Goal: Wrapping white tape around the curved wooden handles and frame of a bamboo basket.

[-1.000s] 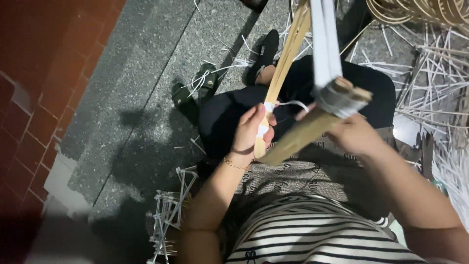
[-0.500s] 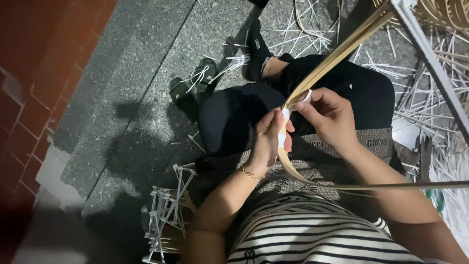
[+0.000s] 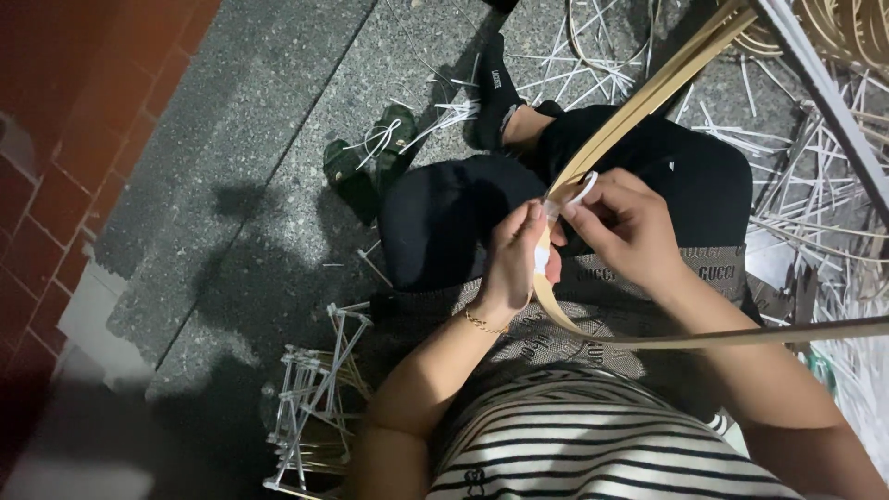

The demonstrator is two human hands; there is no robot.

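- Bent cane strip (image 3: 648, 97) held over the lap; long axis runs from the far right down to the hands, then curves off right.
- Left hand (image 3: 515, 264) pinches the strip at the bend.
- Right hand (image 3: 622, 227) close against it, equally near, fingers gripping the white tie (image 3: 579, 193).
- No labels or signs legible; white offcuts (image 3: 815, 213) lie right, green sandal (image 3: 366, 165) far left.

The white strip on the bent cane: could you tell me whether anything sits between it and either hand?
Nothing visible does. The left hand pinches the white strip against the bent cane, and the right hand holds its looped upper end directly.
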